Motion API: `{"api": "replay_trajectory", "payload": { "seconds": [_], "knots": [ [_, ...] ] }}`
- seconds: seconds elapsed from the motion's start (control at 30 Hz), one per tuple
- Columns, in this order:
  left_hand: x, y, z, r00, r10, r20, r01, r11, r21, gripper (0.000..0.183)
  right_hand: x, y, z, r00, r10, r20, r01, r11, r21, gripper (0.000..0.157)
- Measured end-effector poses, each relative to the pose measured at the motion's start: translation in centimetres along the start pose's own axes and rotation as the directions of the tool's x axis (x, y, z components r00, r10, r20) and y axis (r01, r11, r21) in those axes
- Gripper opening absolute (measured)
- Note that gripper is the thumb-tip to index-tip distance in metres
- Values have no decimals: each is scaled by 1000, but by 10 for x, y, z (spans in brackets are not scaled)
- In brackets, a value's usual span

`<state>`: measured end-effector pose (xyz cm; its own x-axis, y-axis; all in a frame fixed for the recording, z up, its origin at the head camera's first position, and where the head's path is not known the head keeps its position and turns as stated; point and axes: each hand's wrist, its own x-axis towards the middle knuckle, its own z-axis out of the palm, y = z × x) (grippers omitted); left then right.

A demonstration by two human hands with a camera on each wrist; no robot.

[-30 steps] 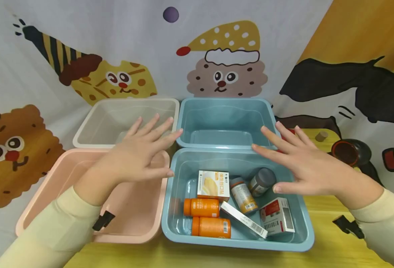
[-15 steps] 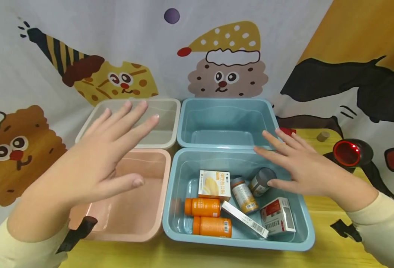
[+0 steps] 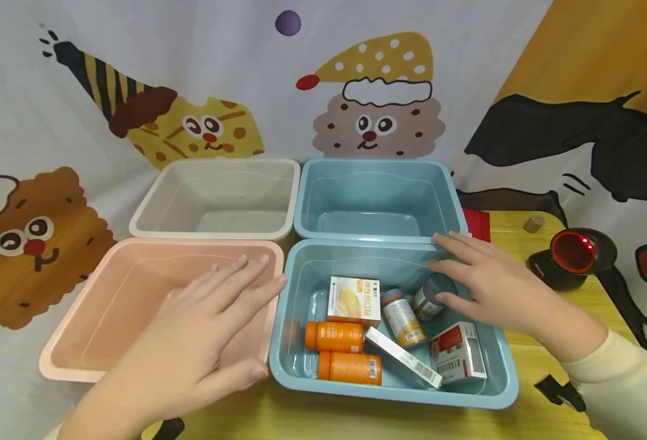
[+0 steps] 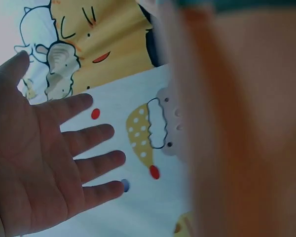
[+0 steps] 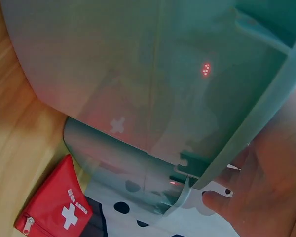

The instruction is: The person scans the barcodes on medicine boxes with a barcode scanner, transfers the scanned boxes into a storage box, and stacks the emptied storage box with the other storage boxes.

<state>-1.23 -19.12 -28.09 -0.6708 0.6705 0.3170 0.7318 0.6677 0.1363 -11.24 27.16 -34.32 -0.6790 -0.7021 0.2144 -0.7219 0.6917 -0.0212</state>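
Note:
My left hand point(image 3: 186, 336) hovers over the front of the pink bin point(image 3: 76, 373), empty, its fingers straight. In the left wrist view that left hand point(image 4: 44, 163) shows a bare palm with spread fingers. Over the right rim of the front blue bin point(image 3: 395, 396) reaches my right hand point(image 3: 499, 293), fingers extended and holding nothing. Nearest to it is a dark-capped bottle point(image 3: 432, 297). Beside that lie a white-and-orange bottle point(image 3: 403, 318), a red-and-white box point(image 3: 458, 353), a narrow white box point(image 3: 403, 357), two orange bottles point(image 3: 334, 337) and an adhesive bandage box point(image 3: 354, 299).
Behind stand a beige bin point(image 3: 213, 235) and a second blue bin point(image 3: 378, 234). On the wooden table point(image 3: 527, 360) at right is a black device point(image 3: 565, 278) with a glowing red ring, near a small wooden cylinder point(image 3: 534, 223). A red first aid pouch point(image 5: 61, 207) lies beside the bins.
My left hand swung left away from the bins' middle, then came down over the pink bin. My right hand sank slightly toward the front blue bin. The black device's ring lit up red.

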Motion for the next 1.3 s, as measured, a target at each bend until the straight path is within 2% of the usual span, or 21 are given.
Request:
{"api": "replay_trajectory", "payload": {
  "seconds": [0.27,0.47,0.67,0.83,0.97,1.13,1.23,1.3],
  "knots": [
    [-25,11,41,999,-34,13,34,999,-31,78,-7,-6,2,1000,13,-25,-13,1000,26,49],
    [-31,15,65,995,-91,41,94,992,-83,83,-12,-14,2,998,7,-63,-4,998,60,44],
    [-31,17,78,978,-177,113,190,973,-127,90,-16,-22,5,996,-25,-82,29,998,50,40],
    [-30,20,85,965,-231,121,244,964,-102,89,-14,-31,4,1000,3,25,-3,1000,7,30],
    [-31,22,89,954,-277,116,285,956,-65,87,-14,-39,1,988,58,140,-57,998,-13,30],
    [-31,22,90,941,-313,126,320,946,-46,87,-19,-51,-1,951,135,279,-127,991,-45,44],
    [-30,22,90,938,-323,129,332,942,-54,87,-23,-58,0,922,157,354,-156,987,-31,55],
    [-29,22,90,936,-328,128,337,940,-58,86,-25,-61,1,911,158,381,-165,986,-15,60]
  ]
}}
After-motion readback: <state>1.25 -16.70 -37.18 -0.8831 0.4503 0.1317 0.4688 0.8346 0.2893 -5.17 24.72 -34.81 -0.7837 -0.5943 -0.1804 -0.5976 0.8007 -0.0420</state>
